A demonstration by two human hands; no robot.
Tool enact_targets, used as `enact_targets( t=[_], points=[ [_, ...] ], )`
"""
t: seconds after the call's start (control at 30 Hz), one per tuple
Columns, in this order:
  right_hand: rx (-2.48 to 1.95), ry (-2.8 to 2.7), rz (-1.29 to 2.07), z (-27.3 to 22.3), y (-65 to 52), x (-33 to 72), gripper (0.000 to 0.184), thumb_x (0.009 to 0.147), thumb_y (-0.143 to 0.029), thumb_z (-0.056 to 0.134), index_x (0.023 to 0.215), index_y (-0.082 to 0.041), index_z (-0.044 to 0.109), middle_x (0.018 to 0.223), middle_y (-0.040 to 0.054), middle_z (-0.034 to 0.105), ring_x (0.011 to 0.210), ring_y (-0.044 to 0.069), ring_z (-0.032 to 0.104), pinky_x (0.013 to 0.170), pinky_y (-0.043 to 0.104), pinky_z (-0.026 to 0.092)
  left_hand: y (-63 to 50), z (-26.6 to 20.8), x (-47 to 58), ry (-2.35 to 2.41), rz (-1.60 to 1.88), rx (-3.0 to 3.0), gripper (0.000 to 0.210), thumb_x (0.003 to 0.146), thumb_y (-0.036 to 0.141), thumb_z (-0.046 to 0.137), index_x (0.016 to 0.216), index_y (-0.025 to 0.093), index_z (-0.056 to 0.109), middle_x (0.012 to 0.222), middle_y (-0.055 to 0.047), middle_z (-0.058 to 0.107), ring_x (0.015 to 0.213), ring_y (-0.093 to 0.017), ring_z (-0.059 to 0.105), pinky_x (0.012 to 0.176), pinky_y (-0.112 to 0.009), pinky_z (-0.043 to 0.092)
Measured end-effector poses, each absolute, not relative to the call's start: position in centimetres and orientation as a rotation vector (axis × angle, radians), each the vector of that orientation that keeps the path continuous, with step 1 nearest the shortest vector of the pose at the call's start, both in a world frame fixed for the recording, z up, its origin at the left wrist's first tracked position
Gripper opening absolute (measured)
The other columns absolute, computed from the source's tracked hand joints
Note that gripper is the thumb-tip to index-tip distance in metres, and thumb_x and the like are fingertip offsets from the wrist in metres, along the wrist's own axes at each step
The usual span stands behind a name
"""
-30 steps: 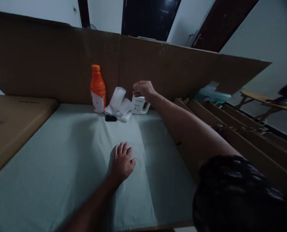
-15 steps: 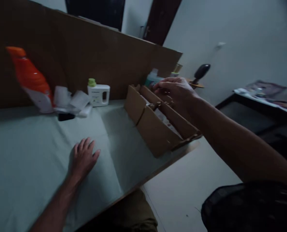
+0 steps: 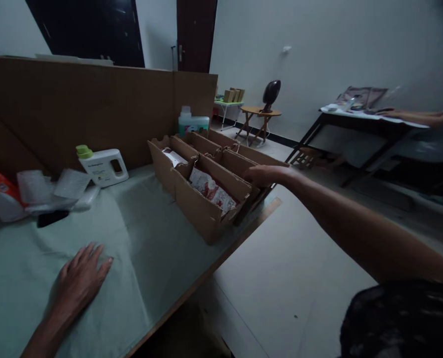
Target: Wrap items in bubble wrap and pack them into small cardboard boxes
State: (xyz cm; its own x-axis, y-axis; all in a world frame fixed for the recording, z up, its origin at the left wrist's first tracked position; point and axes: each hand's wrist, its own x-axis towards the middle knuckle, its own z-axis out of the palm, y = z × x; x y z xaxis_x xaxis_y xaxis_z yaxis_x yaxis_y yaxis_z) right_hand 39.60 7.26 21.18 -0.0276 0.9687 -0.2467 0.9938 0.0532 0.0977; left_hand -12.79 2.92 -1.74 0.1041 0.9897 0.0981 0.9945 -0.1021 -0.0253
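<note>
My left hand (image 3: pixel 81 273) lies flat on the pale green cloth (image 3: pixel 105 318), fingers spread and holding nothing. My right hand (image 3: pixel 264 175) is at the near right end of a cardboard box (image 3: pixel 193 211) split into compartments. Its fingers point down into a right-hand compartment and are mostly hidden behind the cardboard, so I cannot see whether they hold anything. In the near left compartment lies a printed packet (image 3: pixel 211 189) with red and white markings. The compartment behind it holds a white packet (image 3: pixel 174 157).
Along a tall cardboard panel (image 3: pixel 132 99) stand a teal bottle (image 3: pixel 193 122), a white bottle with a green cap (image 3: pixel 105 168), clear bubble wrap (image 3: pixel 72 183), a black object (image 3: pixel 52 218) and a tilted orange bottle (image 3: pixel 1 194). Another person's arm (image 3: pixel 422 118) rests on a far table (image 3: pixel 378 118).
My view has swung to the right. My right hand has come down from above the far part of the box into its near right end. My left hand still lies on the cloth.
</note>
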Motion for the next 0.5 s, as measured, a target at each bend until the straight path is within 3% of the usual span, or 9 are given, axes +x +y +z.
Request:
enact_targets(
  t=[0.23,0.4,0.5],
  points=[
    [1.768,2.402,-0.184,20.6,9.9,38.9,0.033,0.085,-0.021,0.064,0.117,-0.022,0.071,0.119,0.0067,0.073,0.105,0.023,0.067,0.087,0.028,0.05,3.0,0.0,-10.4,-2.099,0.189,-2.26,0.058,0.097,0.042,0.034,0.141,0.011,0.057,0.151,-0.02,0.05,0.139,-0.036,0.045,0.111,-0.055,0.036],
    [1.797,2.443,-0.295,17.9,12.5,38.8,0.023,0.083,-0.022,0.067,0.105,-0.018,0.075,0.117,0.0063,0.074,0.111,0.026,0.066,0.094,0.033,0.052,2.6,1.5,-7.4,-2.053,0.33,-2.263,0.056,0.098,0.041,0.035,0.144,0.016,0.056,0.157,-0.017,0.044,0.147,-0.032,0.038,0.116,-0.051,0.032],
    [1.797,2.563,-0.23,16.6,12.7,39.5,0.031,0.075,-0.016,0.073,0.106,-0.019,0.074,0.119,0.0056,0.073,0.119,0.026,0.062,0.102,0.034,0.048,2.5,1.6,-7.1,-2.043,0.286,-2.269,0.055,0.097,0.041,0.038,0.141,0.017,0.059,0.156,-0.016,0.046,0.146,-0.032,0.04,0.115,-0.049,0.033]
  ],
)
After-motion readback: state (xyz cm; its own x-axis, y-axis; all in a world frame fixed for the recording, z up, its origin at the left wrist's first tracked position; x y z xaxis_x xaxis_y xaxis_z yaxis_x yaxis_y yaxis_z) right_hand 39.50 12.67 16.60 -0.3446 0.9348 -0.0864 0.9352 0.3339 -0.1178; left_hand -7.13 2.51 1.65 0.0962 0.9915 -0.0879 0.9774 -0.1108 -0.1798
